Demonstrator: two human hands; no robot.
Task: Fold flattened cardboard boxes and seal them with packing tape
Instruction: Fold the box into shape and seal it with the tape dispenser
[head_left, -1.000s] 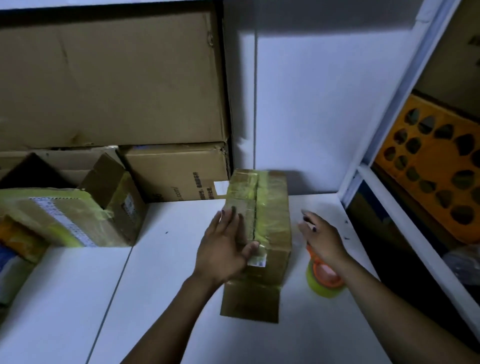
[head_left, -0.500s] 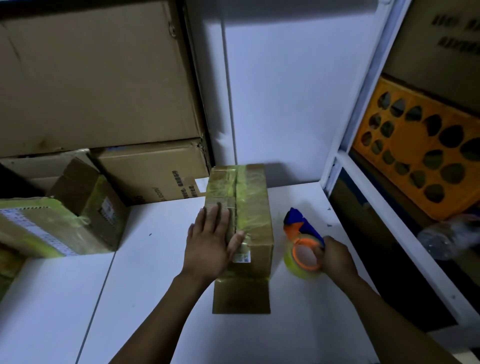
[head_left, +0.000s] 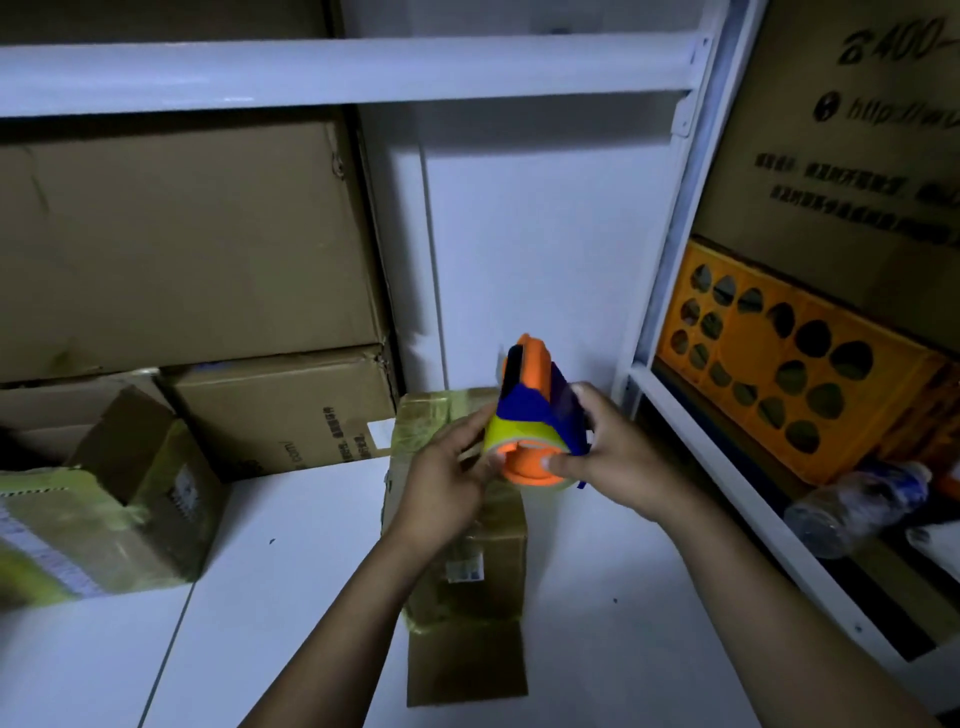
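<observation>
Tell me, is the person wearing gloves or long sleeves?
No. The left hand and the right hand are bare, with no gloves, and no rings show in this dim light. The forearms are bare too: no sleeve, watch or bracelet as far as the picture reaches.

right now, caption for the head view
A tape dispenser held by left hand and right hand over the taped box

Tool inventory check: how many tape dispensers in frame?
1. The tape dispenser is held in both hands, left hand and right hand, over the taped box. More could be hidden behind the stacked boxes.
</observation>
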